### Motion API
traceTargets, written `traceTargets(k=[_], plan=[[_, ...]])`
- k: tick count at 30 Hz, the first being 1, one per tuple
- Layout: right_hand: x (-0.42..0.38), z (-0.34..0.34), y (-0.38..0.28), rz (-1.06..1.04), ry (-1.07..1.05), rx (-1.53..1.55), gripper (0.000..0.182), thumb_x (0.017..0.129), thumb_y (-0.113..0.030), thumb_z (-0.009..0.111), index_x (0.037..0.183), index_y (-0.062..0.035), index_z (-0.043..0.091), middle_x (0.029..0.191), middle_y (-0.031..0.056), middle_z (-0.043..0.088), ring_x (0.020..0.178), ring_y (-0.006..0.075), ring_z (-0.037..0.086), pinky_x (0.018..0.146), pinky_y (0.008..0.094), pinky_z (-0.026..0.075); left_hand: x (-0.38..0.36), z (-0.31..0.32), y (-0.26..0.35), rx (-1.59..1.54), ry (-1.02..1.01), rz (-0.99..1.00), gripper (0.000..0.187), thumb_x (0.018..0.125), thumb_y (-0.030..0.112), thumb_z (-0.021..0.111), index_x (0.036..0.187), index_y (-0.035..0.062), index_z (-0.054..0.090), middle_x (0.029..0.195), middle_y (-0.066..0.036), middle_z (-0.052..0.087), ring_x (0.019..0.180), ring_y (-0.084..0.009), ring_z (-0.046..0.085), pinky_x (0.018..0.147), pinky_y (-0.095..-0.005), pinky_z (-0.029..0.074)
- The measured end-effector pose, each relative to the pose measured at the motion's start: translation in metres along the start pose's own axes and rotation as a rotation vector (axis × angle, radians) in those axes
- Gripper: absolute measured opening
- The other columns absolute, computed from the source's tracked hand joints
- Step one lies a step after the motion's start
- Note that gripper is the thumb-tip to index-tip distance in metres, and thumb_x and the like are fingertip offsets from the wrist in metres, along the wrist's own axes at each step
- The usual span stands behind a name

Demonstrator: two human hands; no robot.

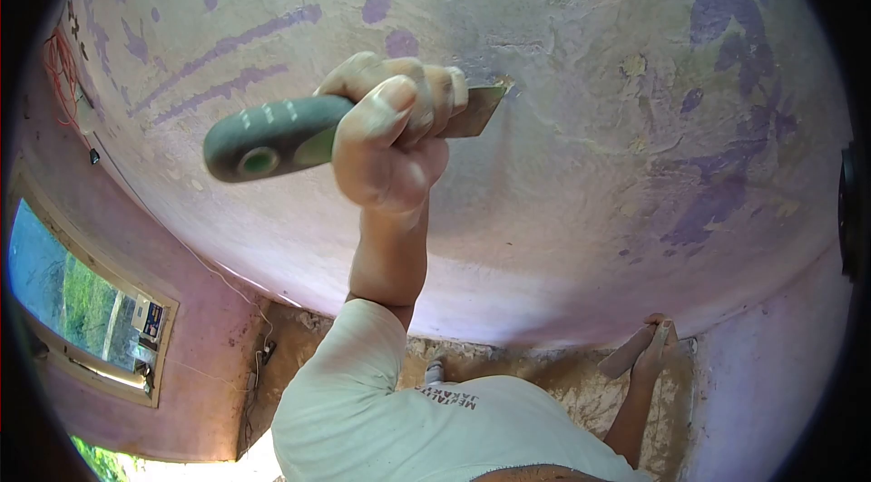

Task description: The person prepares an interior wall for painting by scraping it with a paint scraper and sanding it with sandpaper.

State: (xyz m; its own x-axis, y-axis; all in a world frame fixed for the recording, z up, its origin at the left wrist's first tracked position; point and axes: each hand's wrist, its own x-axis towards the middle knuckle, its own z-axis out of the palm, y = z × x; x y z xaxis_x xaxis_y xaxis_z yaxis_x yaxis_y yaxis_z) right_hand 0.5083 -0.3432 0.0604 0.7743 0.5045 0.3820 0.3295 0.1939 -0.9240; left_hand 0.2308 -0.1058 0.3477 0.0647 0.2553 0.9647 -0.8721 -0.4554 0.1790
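My left hand (390,133) is raised in front of the wall, its fingers wrapped round a scraper (281,139) with a thick dark-grey and green handle. The handle points left, and the metal blade sticks out to the right of the fist. The blade's tip is at a small chipped spot on the wall (562,174), which has peeling, rough paint and purple patterns. Lower right, my right hand (662,341) is closed on a flat brownish tool (626,355), held low near the wall's base. Its exact kind is unclear.
At the left, a window (82,301) with small boxes on its sill is set in a pink wall. A thin cable (195,255) runs down the wall, with orange wire (60,74) above. The stained floor (581,387) shows below. A dark object (850,210) is at the right edge.
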Motion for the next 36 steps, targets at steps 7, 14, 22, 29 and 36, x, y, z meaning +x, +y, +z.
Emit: traceTargets(k=[7, 14, 22, 29, 36], plan=[[-0.001, -0.001, -0.001, 0.006, -0.002, 0.002, 0.045, 0.101, -0.038, 0.042, 0.078, -0.0027, 0.058, 0.069, -0.0036, 0.040, 0.066, 0.0070, 0.035, 0.060, 0.0254, 0.027, 0.002, -0.001, -0.003, -0.026, -0.017, -0.008, 0.019, 0.079, 0.004, 0.046, 0.065, 0.0115, 0.035, 0.049, 0.000, 0.030, 0.043, -0.0107, 0.021, 0.048, -0.0321, 0.026], [0.001, -0.001, 0.002, 0.004, 0.005, -0.014, 0.044, 0.101, -0.038, 0.042, 0.078, -0.0030, 0.057, 0.069, -0.0034, 0.042, 0.067, 0.0073, 0.036, 0.061, 0.0252, 0.029, 0.004, -0.004, 0.014, -0.041, -0.113, 0.035, 0.017, 0.079, 0.005, 0.044, 0.065, 0.0116, 0.037, 0.049, 0.001, 0.030, 0.043, -0.0106, 0.022, 0.048, -0.0326, 0.027], [0.002, 0.001, -0.002, -0.001, -0.008, 0.001, 0.046, 0.100, -0.038, 0.043, 0.079, -0.0011, 0.058, 0.070, -0.0030, 0.044, 0.067, 0.0074, 0.037, 0.061, 0.0253, 0.030, 0.005, -0.009, 0.022, -0.022, -0.143, 0.037, 0.020, 0.083, 0.010, 0.042, 0.065, 0.0140, 0.035, 0.050, 0.001, 0.031, 0.043, -0.0103, 0.023, 0.050, -0.0313, 0.026], [0.005, 0.003, -0.002, -0.022, -0.001, -0.020, 0.046, 0.100, -0.038, 0.044, 0.079, -0.0005, 0.059, 0.070, -0.0027, 0.044, 0.066, 0.0077, 0.038, 0.060, 0.0250, 0.029, 0.001, -0.005, 0.020, -0.053, -0.116, 0.058, 0.020, 0.083, 0.008, 0.044, 0.066, 0.0130, 0.035, 0.050, 0.002, 0.030, 0.044, -0.0103, 0.021, 0.049, -0.0318, 0.025], [0.004, 0.000, 0.003, 0.003, -0.003, 0.005, 0.045, 0.100, -0.038, 0.045, 0.079, -0.0003, 0.059, 0.070, -0.0029, 0.043, 0.066, 0.0077, 0.038, 0.060, 0.0248, 0.029, 0.007, -0.013, 0.014, -0.117, -0.058, 0.026, 0.020, 0.081, 0.006, 0.043, 0.065, 0.0127, 0.034, 0.049, 0.001, 0.028, 0.042, -0.0111, 0.021, 0.048, -0.0314, 0.025]])
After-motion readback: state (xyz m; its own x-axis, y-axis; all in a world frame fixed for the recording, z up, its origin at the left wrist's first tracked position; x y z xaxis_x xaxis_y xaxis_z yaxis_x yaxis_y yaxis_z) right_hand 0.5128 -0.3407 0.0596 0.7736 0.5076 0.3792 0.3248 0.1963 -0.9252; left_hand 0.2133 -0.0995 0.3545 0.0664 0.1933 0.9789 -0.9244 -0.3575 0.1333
